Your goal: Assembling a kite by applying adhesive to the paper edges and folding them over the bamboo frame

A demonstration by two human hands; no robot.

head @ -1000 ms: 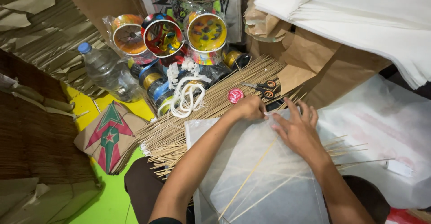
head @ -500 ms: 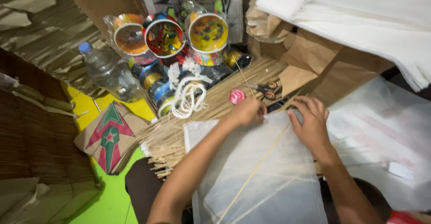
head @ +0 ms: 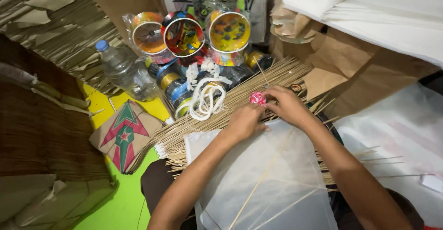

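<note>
Both of our hands meet at the far tip of the translucent paper sheet [head: 263, 184] on our lap: our left hand [head: 244, 121] presses there with curled fingers, and our right hand [head: 287, 104] bends over just beside it, fingers drawn together on the tip, though we cannot tell exactly what they pinch. A thin bamboo spine [head: 258, 184] runs under the sheet from near left up to that tip, so its long axis points straight at the two hands, which sit about equally close to its end. A small pink spool [head: 257, 98] lies touching the far side of our fingers. Beyond lies a wide bundle of bamboo sticks [head: 217, 119], with a coil of white cord [head: 203, 101] on it. To the left sits a folded brown paper kite [head: 123, 133] with a green-and-red arrow print, then a clear bottle [head: 124, 71] with a blue cap. Farthest stand three round reels [head: 184, 34] with colourful faces, and a white paper stack [head: 383, 13] far right.
</note>
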